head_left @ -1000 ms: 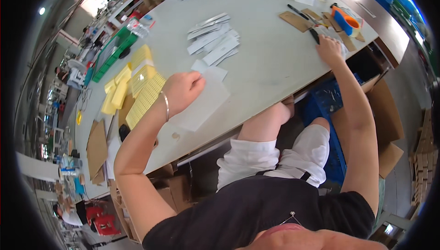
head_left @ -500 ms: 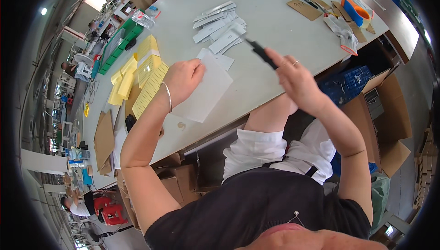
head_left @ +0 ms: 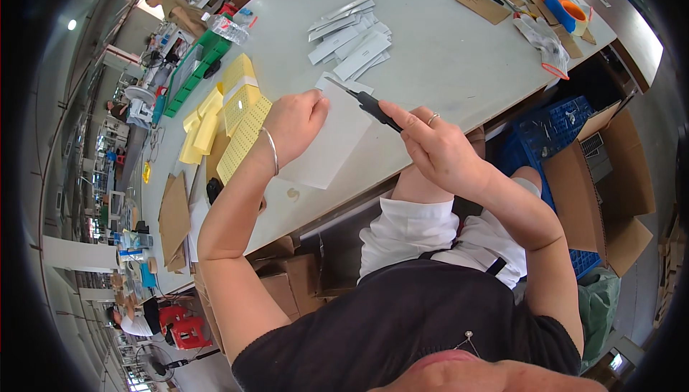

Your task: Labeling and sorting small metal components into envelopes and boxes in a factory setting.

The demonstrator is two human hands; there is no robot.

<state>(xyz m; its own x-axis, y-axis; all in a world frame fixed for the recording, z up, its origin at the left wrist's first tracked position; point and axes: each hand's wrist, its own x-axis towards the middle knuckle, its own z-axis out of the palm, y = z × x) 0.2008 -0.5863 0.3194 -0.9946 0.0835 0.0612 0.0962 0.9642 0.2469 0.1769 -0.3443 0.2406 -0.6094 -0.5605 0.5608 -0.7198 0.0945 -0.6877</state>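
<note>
My left hand (head_left: 296, 125) is closed, its curled fingers pressed on the upper left part of a white sheet of paper (head_left: 336, 144) that lies flat on the table. In my right hand (head_left: 441, 144) is a black-handled utility knife (head_left: 378, 110), gripped by the handle. Its thin blade points left and away from me, over the far edge of the sheet and close to my left fingertips. Whether the blade touches the paper is hard to see. Just beyond the sheet lies a loose pile of narrow white strips (head_left: 355, 40).
Yellow perforated sheets (head_left: 240, 133) and a green tray (head_left: 194, 69) lie on the left of the table (head_left: 438, 54). Cardboard pieces (head_left: 481, 6), a tape dispenser (head_left: 563, 10) and a glove (head_left: 540, 42) are at far right. An open carton (head_left: 574, 191) stands beside my right arm.
My right hand has come left and down with the knife, bringing its blade from above the table to the sheet's far edge. My left hand stays on the sheet.
</note>
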